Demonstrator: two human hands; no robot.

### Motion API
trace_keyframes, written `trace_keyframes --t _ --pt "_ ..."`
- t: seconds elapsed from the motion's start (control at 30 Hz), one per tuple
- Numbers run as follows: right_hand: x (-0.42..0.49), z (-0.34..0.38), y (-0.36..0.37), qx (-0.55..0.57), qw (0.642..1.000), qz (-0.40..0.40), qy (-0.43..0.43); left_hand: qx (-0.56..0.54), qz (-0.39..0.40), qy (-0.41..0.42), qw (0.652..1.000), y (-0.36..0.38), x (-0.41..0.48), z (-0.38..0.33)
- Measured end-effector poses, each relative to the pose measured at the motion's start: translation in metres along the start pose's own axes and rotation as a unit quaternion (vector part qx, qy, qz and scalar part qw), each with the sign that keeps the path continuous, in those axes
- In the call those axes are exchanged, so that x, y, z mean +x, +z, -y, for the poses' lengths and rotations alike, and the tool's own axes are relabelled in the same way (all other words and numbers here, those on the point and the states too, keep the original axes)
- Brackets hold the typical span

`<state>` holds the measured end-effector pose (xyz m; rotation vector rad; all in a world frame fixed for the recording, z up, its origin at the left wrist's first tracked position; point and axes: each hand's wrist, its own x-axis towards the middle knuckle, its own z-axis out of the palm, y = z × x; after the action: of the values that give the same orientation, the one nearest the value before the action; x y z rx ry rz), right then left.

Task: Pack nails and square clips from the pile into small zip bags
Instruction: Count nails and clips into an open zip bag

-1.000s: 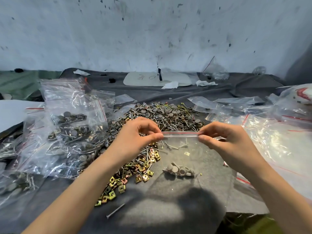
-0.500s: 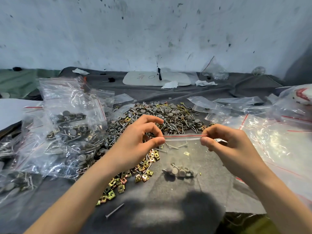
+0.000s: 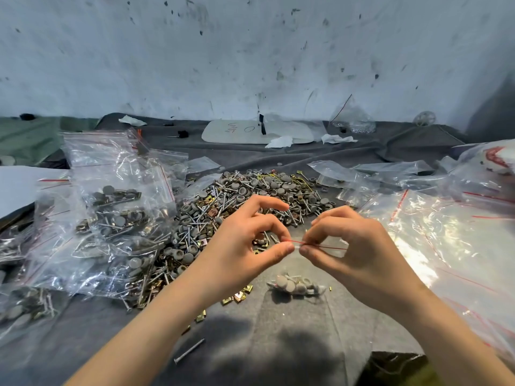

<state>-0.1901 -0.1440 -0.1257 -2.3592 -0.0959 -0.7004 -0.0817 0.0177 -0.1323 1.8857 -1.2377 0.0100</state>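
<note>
1. While both hands pinch the red-lined mouth of the small zip bag (image 3: 298, 282), its loaded bottom hangs low over the grey surface (image 3: 292, 344), just in front of the pile (image 3: 250, 196). Grey-capped nails show through the film; whether clips are inside too, I cannot tell.
2. The left hand (image 3: 245, 246) has its grip closed on the strip's left end, thumb against a curled finger, with the index finger lifted clear. The right hand (image 3: 354, 254) has its grip closed on the same strip just beside it, so the two pinches almost touch.
3. The film looks thin, limp and slick, and all the weight sits at the bottom, so the bag will likely sag and swing. Nail points could pierce it.
4. The stiffer zip strip is the best place to hold. A hand under the load would help when setting the bag down.
5. On the left, the filled bags (image 3: 117, 213) are heaped near the left forearm. On the right, the empty bags (image 3: 446, 232) spread wide and slippery.
6. Open cloth lies beneath the hands and toward the person, shared with a loose nail (image 3: 189, 351) and scattered square clips (image 3: 237, 295).
7. The cloth's near edge shows at lower right, so a bag placed there might slide off.
</note>
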Motion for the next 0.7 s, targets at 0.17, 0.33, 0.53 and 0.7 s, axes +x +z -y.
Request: trace_keyframes --t 0.17,0.33,0.53,0.7 --pt "0.0002 0.0014 0.0030 -0.012 1.000 0.011 -0.004 -0.014 -0.006 0.005 1.000 0.0015 -0.0009 -0.0023" --pt "0.0004 0.0032 0.0041 -0.013 1.000 0.020 -0.015 -0.023 0.001 0.006 1.000 0.0044 -0.0010 -0.0055" --pt "-0.0011 -0.0019 0.0026 0.003 1.000 0.021 0.003 0.003 -0.018 0.010 1.000 0.0021 -0.0010 -0.0046" --pt "-0.0047 -0.0043 0.0023 -0.004 1.000 0.020 -0.008 0.021 0.011 0.028 0.999 0.0046 -0.0016 -0.0037"
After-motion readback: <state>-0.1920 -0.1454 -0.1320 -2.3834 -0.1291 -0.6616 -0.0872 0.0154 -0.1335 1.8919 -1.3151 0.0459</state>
